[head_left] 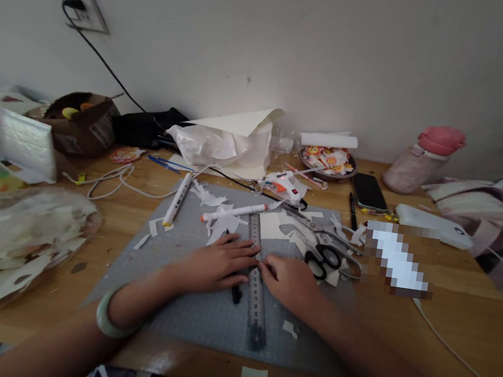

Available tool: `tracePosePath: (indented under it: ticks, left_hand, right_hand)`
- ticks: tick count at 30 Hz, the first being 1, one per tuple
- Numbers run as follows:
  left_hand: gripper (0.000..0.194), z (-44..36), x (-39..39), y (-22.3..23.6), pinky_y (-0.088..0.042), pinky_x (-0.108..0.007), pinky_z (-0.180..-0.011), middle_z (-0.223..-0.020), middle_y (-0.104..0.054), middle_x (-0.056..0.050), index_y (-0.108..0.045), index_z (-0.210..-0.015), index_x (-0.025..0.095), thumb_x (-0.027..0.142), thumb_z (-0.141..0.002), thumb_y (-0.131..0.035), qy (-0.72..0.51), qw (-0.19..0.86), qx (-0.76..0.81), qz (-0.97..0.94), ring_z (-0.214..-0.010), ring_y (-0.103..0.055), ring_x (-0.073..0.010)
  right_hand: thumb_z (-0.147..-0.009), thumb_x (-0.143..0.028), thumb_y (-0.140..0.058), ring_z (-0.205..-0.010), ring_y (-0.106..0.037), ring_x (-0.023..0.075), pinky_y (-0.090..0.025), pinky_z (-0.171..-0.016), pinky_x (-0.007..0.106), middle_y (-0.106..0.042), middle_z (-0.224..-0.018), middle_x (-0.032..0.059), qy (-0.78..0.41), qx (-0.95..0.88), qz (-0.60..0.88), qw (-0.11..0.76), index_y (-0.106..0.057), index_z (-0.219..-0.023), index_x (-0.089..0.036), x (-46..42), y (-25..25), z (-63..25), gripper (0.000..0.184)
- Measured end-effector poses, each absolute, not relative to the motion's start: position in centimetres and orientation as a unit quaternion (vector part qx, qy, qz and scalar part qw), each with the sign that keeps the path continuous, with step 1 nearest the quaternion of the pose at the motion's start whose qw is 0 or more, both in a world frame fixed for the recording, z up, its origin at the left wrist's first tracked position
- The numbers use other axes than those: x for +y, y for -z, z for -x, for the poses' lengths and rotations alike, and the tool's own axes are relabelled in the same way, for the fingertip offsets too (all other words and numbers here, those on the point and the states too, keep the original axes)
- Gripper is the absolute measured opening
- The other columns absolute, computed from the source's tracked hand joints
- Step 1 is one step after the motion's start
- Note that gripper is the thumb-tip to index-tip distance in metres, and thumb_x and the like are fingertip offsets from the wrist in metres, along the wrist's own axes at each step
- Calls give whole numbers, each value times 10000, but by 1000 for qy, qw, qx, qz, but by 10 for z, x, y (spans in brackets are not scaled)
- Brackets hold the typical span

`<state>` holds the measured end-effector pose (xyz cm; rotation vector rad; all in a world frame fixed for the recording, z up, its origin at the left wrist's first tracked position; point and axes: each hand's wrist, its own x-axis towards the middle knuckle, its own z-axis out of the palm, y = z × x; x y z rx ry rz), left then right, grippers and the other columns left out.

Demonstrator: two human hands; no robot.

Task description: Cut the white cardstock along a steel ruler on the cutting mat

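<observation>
The left hand (pixel 217 265) lay flat and spread across the grey cutting mat (pixel 179 303), its fingers pressing down on the left edge of a steel ruler (pixel 256 289) that ran lengthwise down the middle of the mat. A dark, slim tool showed just under the palm, beside the ruler; what it was could not be told. The right hand (pixel 289 281) sat on the other side of the ruler, fingers curled narrow and touching its right edge near the top, pinching at something too small to make out.

To do this step well, the person would likely want to keep the flat hand's weight even along the ruler so that it could not swivel, with fingertips held back from the working edge. White paper scraps (pixel 223 222) lay around the ruler's far end; clearing them from under it would help it sit flush.

Two white markers (pixel 234 212) lay near the top of the mat, scissors (pixel 324 255) just right of the right hand, and a glue gun (pixel 287 184) beyond on the counter (pixel 447 328).
</observation>
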<state>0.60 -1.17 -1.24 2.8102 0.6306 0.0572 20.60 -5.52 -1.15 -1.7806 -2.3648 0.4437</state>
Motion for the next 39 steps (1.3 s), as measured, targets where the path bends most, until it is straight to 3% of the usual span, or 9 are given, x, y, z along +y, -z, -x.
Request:
tracePosePath:
  ticks: [27,39]
  left_hand:
    - [389,-6,-14,9,-265,-489,-1074,-1405,-470,-115,-494,-1301,202,349,-946,-440,-17,141,217,-966,-1326,-392,-278]
    - [456,-7,-24,10,-119,-554,-1100,-1392,-474,-151,-503,-1300,174,433,-928,-445,-3,101,231,-968,-1310,-405,-301]
  right_hand:
    - [-886,-296,-489,-549,-531,130,-179,-514,272,-651,-626,24,-158,-788,591,77,-639,-721,-173,-56,10,-207,255]
    - [-892,-299,-475,-583,-565,143,-196,-523,270,-683,-670,39,-165,-788,588,80,-651,-750,-177,-54,11,-207,256]
